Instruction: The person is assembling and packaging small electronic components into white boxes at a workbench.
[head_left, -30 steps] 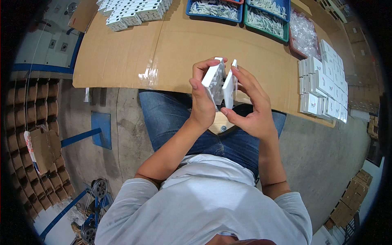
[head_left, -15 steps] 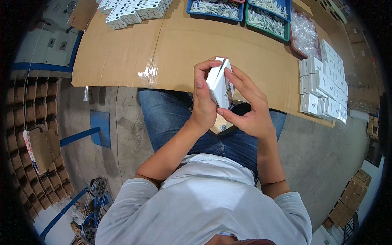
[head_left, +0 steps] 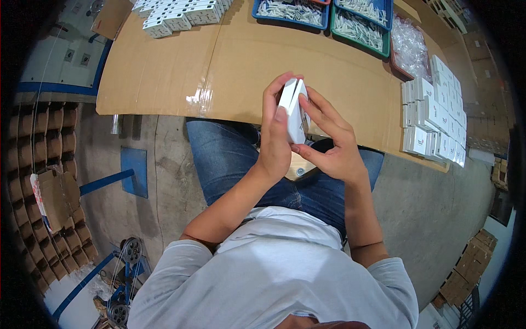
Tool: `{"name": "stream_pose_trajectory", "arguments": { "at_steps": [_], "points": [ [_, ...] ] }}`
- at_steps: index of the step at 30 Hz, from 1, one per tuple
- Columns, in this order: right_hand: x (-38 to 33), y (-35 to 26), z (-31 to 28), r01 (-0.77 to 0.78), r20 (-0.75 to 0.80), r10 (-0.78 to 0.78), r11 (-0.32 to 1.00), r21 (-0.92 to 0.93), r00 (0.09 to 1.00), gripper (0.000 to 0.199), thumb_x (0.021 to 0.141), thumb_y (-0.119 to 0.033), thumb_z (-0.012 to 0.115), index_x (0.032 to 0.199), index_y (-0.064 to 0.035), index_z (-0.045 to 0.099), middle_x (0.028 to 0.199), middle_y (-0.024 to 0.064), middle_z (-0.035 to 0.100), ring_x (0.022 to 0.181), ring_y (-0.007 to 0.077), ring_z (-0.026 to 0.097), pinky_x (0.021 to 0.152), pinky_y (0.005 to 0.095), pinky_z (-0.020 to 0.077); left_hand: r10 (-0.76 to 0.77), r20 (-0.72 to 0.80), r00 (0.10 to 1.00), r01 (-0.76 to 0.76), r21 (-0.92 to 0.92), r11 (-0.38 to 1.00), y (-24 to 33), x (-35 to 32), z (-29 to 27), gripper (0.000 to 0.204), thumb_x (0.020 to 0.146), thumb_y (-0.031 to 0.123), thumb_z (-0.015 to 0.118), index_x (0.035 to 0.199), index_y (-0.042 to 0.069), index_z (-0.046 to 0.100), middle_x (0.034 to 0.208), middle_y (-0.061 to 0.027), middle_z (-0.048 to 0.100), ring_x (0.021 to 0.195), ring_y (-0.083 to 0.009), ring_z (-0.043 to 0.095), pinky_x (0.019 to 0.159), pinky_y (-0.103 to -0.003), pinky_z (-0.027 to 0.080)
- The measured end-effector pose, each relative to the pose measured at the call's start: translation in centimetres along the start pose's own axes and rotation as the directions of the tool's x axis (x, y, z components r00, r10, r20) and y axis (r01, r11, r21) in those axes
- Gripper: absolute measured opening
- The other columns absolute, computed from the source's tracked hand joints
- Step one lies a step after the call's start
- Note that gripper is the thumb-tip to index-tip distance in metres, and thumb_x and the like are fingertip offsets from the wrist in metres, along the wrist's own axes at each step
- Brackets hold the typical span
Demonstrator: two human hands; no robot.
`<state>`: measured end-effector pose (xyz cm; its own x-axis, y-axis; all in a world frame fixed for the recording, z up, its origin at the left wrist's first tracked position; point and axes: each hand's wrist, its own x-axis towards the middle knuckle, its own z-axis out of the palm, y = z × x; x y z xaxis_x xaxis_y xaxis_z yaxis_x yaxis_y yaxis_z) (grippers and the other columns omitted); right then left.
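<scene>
Between my two hands, a small flat white box (head_left: pixel 296 129) stands on edge above the table's front edge. A narrow dark gap runs along its upper end, between the lid side and the body. My left hand (head_left: pixel 273 131) is closed on the box's left side, its thumb along the face towards me. My right hand (head_left: pixel 335 140) grips the right side, fingertips at the far end and thumb at the near lower corner. Printing shows on the right face, partly hidden by the right fingers.
Cardboard covers the table (head_left: pixel 164 71). White boxes are stacked at the right (head_left: pixel 435 112), and rows of white dark-spotted units (head_left: pixel 186 16) stand far left. At the back, a blue tray (head_left: pixel 290 24) and a green tray (head_left: pixel 359 49) hold small white parts; a reddish tray (head_left: pixel 402 68) holds clear plastic.
The gap at the box's upper end has narrowed as my hands press its sides together. My left thumb lies flatter on the box, and the box has turned slightly more upright.
</scene>
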<state>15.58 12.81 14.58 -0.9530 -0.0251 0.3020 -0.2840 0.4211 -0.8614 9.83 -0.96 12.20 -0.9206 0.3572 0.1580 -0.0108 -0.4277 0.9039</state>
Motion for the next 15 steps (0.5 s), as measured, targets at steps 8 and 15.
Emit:
{"name": "stream_pose_trajectory", "arguments": {
  "at_steps": [8,15],
  "points": [
    [0.2,0.3,-1.6,0.044,-0.020,-0.046,0.997,-0.069,0.999,0.075,0.071,-0.003,0.079,0.144,-0.0133,0.063,0.158,0.0203,0.045,0.143,0.0384,0.048,0.115,0.0464,0.0401,-0.030,0.120,0.992,0.027,0.021,0.999,0.9,0.2,0.0,0.064,0.103,0.013,0.046,0.162,0.002,0.024,0.160,-0.0189,0.037,0.145,-0.0235,0.039,0.121,-0.037,0.029],
    [0.0,1.1,-3.9,0.111,0.054,-0.100,0.957,-0.267,0.994,0.070,0.070,-0.003,0.077,0.138,-0.0155,0.066,0.158,0.0162,0.046,0.144,0.0381,0.044,0.117,0.0466,0.0387,-0.302,0.153,0.941,0.316,-0.076,0.946,1.2,1.1,0.0,0.055,0.103,0.009,0.063,0.151,-0.004,0.042,0.136,-0.0147,0.062,0.118,-0.0141,0.062,0.099,-0.030,0.052]
  ]
}}
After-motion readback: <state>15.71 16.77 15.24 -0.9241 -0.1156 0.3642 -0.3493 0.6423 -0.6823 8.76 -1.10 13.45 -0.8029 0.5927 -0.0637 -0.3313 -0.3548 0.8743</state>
